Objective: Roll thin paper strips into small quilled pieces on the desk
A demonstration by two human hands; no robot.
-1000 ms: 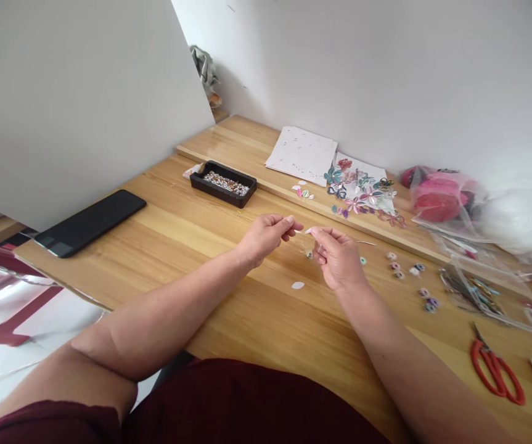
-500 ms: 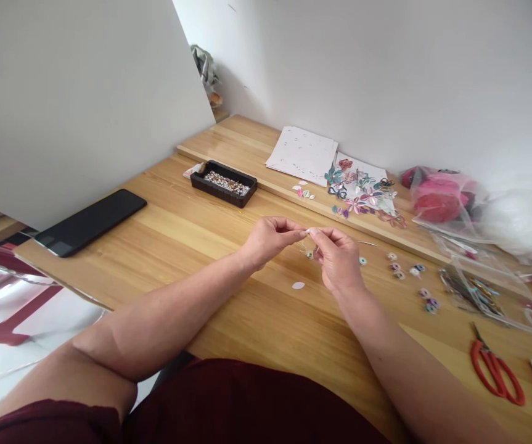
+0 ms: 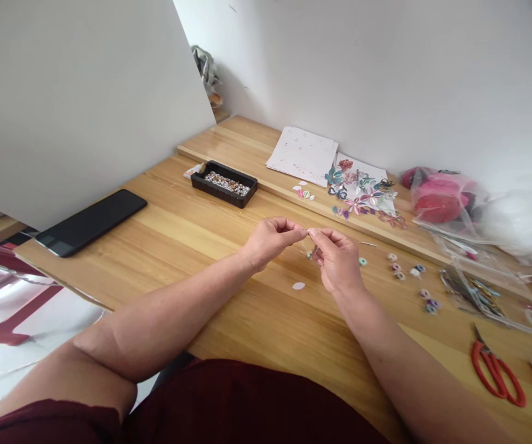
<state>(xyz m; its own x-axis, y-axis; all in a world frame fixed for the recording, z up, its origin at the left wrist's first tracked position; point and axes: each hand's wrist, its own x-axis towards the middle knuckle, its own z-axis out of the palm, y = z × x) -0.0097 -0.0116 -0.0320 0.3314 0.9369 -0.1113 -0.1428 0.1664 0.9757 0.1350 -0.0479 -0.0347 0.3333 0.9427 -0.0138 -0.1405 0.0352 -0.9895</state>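
Note:
My left hand (image 3: 277,239) and my right hand (image 3: 337,254) meet fingertip to fingertip over the wooden table. Both are closed in a pinch on one small white piece (image 3: 308,232), mostly covered by the fingers. Pale thread (image 3: 303,248) hangs below it, and a small bobbin (image 3: 310,254) shows just beneath my fingers. On the tabletop under my hands lies a white petal-shaped piece (image 3: 298,285). A small green-and-white bobbin (image 3: 362,261) sits just right of my right hand, near a thin needle-like metal piece (image 3: 368,243).
A black tray of beads (image 3: 224,184) and a phone (image 3: 92,222) are to the left. Behind my hands are white paper sheets (image 3: 300,151) and colourful thread flowers (image 3: 360,191). To the right lie several thread bobbins (image 3: 395,268), plastic bags (image 3: 441,200) and red-handled scissors (image 3: 497,370).
Both hands stay nearly in place, still pinching. Slightly less of the white piece shows between the fingertips now. Nothing else on the table has visibly moved.

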